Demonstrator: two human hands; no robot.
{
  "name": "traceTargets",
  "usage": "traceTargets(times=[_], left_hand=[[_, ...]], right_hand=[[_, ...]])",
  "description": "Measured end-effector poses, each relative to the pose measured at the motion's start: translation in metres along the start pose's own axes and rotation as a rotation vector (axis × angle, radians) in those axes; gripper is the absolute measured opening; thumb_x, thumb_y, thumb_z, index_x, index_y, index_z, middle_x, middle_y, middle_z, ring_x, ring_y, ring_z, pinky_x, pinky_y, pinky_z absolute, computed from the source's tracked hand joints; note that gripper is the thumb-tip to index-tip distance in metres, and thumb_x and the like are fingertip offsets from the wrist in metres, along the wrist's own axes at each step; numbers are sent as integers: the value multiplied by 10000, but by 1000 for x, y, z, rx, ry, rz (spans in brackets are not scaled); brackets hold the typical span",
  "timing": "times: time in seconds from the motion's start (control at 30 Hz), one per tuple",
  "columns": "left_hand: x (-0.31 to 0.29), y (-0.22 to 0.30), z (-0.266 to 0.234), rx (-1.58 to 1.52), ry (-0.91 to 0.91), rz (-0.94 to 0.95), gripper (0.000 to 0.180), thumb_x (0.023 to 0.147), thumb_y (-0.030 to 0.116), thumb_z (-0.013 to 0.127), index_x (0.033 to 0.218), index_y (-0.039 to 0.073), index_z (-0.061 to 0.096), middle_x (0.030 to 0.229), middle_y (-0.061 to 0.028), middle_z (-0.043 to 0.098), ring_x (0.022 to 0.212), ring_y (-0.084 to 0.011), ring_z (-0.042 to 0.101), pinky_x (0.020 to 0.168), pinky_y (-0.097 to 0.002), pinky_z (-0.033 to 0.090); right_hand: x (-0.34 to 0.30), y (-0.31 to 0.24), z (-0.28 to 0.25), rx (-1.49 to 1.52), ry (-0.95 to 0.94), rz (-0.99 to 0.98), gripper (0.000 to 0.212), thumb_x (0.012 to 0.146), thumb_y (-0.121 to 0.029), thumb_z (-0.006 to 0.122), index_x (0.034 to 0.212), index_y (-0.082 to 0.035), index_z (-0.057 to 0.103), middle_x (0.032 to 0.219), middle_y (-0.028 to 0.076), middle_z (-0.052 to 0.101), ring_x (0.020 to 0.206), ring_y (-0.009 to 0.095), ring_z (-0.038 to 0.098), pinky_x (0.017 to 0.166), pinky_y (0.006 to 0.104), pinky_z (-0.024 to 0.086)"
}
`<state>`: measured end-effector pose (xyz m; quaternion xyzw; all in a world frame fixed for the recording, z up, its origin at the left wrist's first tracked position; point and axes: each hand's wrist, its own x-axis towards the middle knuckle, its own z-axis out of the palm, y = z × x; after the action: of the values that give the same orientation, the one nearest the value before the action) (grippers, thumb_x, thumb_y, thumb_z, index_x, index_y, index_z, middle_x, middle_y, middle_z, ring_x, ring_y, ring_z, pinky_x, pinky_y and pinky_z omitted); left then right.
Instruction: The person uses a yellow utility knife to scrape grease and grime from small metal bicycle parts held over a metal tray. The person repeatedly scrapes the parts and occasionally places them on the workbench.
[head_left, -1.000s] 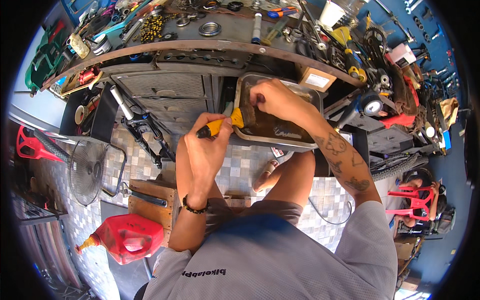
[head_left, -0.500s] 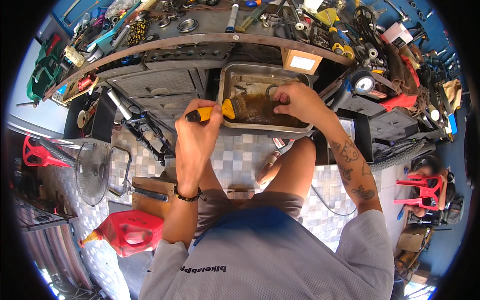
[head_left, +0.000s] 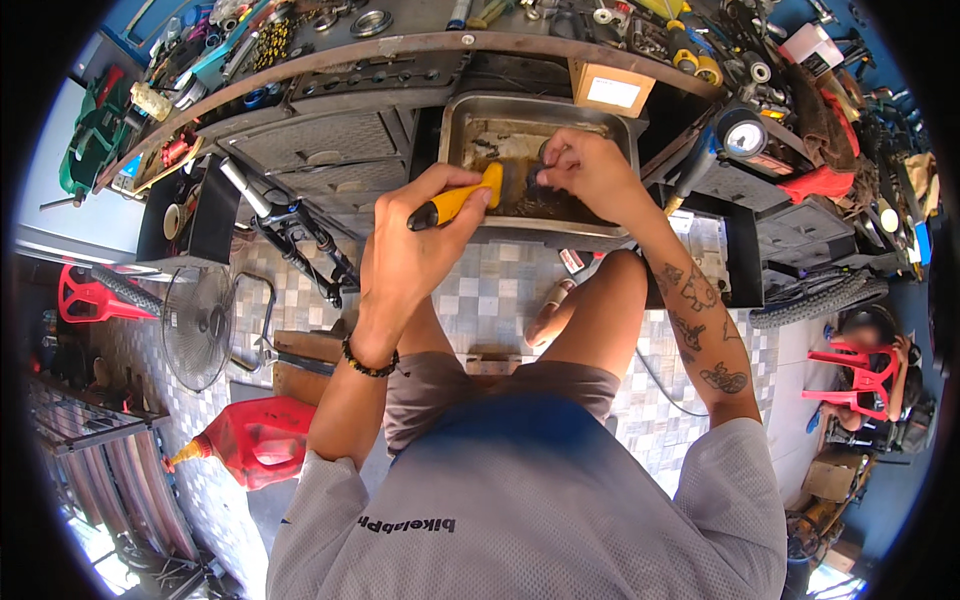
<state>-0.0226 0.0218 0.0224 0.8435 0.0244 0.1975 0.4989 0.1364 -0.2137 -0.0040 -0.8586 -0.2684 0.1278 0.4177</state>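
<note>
My left hand is closed round the handle of a yellow paintbrush with a black end. The brush head reaches over the metal tray, its bristles blurred close to my right fingers. My right hand is over the right part of the tray, thumb and fingers pinching a small dark metal ring, mostly hidden by the fingers. Murky brown liquid lies in the bottom of the tray.
A small cardboard box stands behind the tray, below the cluttered workbench edge. A pressure gauge is to the right. Left are a bike fork, a fan and a red jerrycan. Someone sits far right.
My left hand has moved the brush rightward, up to the right fingers. The ring, plainer before, is now more hidden. The whole view has shifted slightly.
</note>
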Motion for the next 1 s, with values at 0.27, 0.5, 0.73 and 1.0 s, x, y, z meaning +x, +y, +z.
traceTargets(times=[0.27,0.5,0.73,1.0], left_hand=[[5,-4,12,69,32,416,238,952,-28,890,1185,-25,842,1022,-179,827,868,-258,803,781,-326,613],[8,-7,20,-20,64,381,212,955,-12,894,1161,-26,846,1029,-177,841,901,-257,828,794,-336,627],[12,-4,5,100,-72,348,170,972,24,885,1129,-23,838,1006,-168,849,867,-243,831,798,-332,631],[1,2,29,-138,115,328,136,969,-38,848,1097,-47,802,943,-166,811,817,-243,806,755,-324,610]], right_hand=[[-6,5,-5,448,-109,91,318,1130,-31,699,1437,39,651,1254,132,801,1160,200,805,905,347,695],[-14,0,-10,433,-31,122,277,1112,11,670,1380,77,688,1191,152,816,1152,228,814,900,341,695],[-19,-3,-16,492,28,112,257,1115,-28,677,1351,61,726,1214,136,828,1146,201,812,906,351,691],[-10,-3,-7,483,67,104,210,1117,-82,723,1302,17,739,1213,131,835,1138,175,804,934,336,671]])
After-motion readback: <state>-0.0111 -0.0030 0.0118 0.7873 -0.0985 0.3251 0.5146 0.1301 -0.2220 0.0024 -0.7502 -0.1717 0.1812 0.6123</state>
